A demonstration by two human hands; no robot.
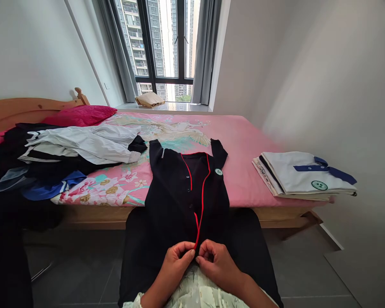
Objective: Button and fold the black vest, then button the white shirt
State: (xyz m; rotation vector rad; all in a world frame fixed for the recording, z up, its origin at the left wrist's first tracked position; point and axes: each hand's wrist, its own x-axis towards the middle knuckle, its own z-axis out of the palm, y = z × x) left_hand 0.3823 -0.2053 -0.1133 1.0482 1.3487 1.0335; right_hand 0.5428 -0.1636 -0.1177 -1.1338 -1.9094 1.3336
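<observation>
A wooden bed with a pink, flower-patterned sheet stood before the person, its curved headboard to the left. Beyond the bed was a dark-framed window between grey curtains, with tall buildings outside; a crumpled beige cloth lay on the sill. Plain pale walls rose beside the bed, and dark grey tiles covered the floor below it.

A black buttoned cardigan with red edging ran from the bed's near edge onto the person's lap, its sleeves up on the sheet. Just off the bed's near side, the left hand pinched the cardigan's red edging between thumb and fingers. Beside it, the right hand was curled at the same edge; whether it gripped cloth could not be told.

On the bed's left lay a loose heap of white, black and blue clothes, a shiny magenta pillow behind; on its right, a stack of folded white shirts.

The heap was cut off by the left border, and its lower dark part merged into shadow. The cardigan's hem was lost behind the hands and against black trousers. The lettering on its round badge was too small to read.
</observation>
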